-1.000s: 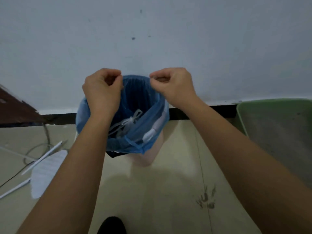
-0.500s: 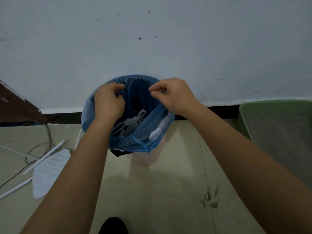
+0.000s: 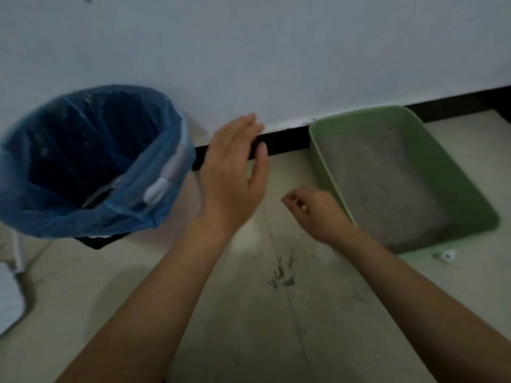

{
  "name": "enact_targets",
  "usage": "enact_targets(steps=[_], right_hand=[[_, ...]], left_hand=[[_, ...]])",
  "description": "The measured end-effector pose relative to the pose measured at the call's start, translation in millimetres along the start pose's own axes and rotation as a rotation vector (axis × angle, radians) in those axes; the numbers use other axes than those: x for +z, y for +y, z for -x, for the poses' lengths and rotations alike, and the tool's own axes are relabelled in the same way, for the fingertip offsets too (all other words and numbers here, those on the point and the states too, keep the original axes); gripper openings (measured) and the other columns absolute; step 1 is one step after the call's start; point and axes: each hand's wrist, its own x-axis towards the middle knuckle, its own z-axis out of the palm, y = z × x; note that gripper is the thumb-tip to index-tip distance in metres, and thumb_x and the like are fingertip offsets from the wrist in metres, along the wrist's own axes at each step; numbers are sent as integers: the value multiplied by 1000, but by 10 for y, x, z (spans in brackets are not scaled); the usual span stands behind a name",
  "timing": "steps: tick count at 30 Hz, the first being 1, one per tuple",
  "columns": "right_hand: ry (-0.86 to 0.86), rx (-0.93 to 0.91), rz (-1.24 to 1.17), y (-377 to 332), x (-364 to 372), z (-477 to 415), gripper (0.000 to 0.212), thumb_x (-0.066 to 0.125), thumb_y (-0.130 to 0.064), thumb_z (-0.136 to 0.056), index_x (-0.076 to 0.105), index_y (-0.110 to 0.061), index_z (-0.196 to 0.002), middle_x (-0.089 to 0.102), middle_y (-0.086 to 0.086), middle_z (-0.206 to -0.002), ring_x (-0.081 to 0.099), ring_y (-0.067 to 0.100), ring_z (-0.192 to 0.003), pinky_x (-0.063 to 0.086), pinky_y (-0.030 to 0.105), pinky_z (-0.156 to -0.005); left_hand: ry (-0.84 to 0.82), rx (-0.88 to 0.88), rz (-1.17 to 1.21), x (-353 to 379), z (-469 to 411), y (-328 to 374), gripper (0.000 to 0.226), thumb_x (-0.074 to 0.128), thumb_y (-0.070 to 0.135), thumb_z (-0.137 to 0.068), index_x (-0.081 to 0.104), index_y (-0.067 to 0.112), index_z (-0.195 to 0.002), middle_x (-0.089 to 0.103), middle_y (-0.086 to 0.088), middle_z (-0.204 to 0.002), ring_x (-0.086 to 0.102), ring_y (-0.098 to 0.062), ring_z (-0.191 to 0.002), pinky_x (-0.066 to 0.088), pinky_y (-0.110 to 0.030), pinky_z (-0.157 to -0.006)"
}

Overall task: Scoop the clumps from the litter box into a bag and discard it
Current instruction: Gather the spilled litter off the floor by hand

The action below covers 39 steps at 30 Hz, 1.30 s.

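Observation:
A waste bin lined with a blue plastic bag (image 3: 55, 214) stands on the floor at the left, against the wall. A pale object shows through the bag's near wall. A green litter box (image 3: 467, 189) filled with grey litter sits on the floor at the right. My left hand (image 3: 232, 175) hovers between bin and box with fingers straight and empty. My right hand (image 3: 312, 208) is lower, just left of the litter box's near corner, fingers loosely curled and holding nothing.
A white wall with a black skirting strip (image 3: 284, 142) runs behind both. Dark scuff marks (image 3: 282, 275) stain the beige floor tiles in front. A small white piece (image 3: 445, 255) lies by the litter box's near edge. A white cable (image 3: 19, 272) trails at the left edge.
Both hands have let go of the blue bag's rim and moved right, toward the litter box. The view has swung right, so the bin now sits at the left.

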Motion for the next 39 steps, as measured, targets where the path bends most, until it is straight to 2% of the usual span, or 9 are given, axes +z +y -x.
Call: enact_targets(steps=[3,5,9,14,17,23,28,34,39], right_hand=[[-171,50,124,417,414,532,47,35,-40,-101,57,-15,-134,59,8,-135,56,29,-123,45,40,-103],[-284,35,245,530,615,826,69,22,-54,-100,30,-10,-153,27,9,-159,24,27,-148,20,40,-121],[-371,-29,358,588,926,1032,96,13,-77,-91,-4,-9,-156,-14,6,-163,-18,19,-149,-5,42,-122],[-423,-186,385,540,1105,1162,102,15,-82,-88,-5,-9,-156,-13,8,-163,-19,20,-149,0,43,-122],[-457,-305,375,504,1130,1252,99,17,-80,-90,-4,-9,-156,-11,8,-164,-18,20,-149,-1,42,-122],[-397,-167,372,498,1124,925,103,14,-82,-88,-8,-7,-155,-16,10,-163,-20,21,-149,2,42,-123],[-461,-395,341,384,1263,1147,99,19,-79,-90,-3,-8,-156,-10,10,-164,-16,21,-150,1,42,-123],[-360,-213,327,508,1009,1350,104,26,-78,-90,-4,-3,-155,-12,15,-163,-16,24,-150,6,42,-123],[-352,-76,408,811,812,1546,106,24,-79,-89,-2,0,-154,-11,18,-162,-14,27,-150,9,44,-122]], left_hand=[[-279,-40,52,416,622,11,29,52,4,-94,64,-1,-119,65,-14,-122,58,-26,-113,43,-33,-102],[-502,-174,12,573,1140,-101,33,46,9,-95,62,3,-124,64,-11,-124,57,-26,-115,43,-35,-102],[-758,-254,-142,513,1964,-396,49,37,17,-85,61,2,-125,63,-15,-120,57,-33,-109,49,-42,-93],[-849,-261,-326,342,2221,-620,50,36,17,-84,62,-1,-122,58,-16,-95,53,-34,-82,50,-42,-71],[-840,-249,-347,319,2265,-652,48,37,16,-84,62,-2,-121,57,-16,-93,51,-34,-80,48,-41,-70],[-848,-269,-358,278,2321,-656,50,36,15,-83,61,-2,-123,55,-16,-91,51,-34,-80,47,-41,-70],[-874,-237,-395,291,2316,-694,52,35,17,-83,60,-2,-125,56,-17,-93,50,-34,-81,47,-41,-71],[-905,-196,-404,298,2393,-575,55,34,36,-95,49,3,-137,52,-18,-128,43,-34,-119,31,-46,-100],[-1126,-96,-435,308,2616,-314,85,17,61,-96,15,-3,-152,7,-19,-162,0,-29,-150,9,-53,-119]])
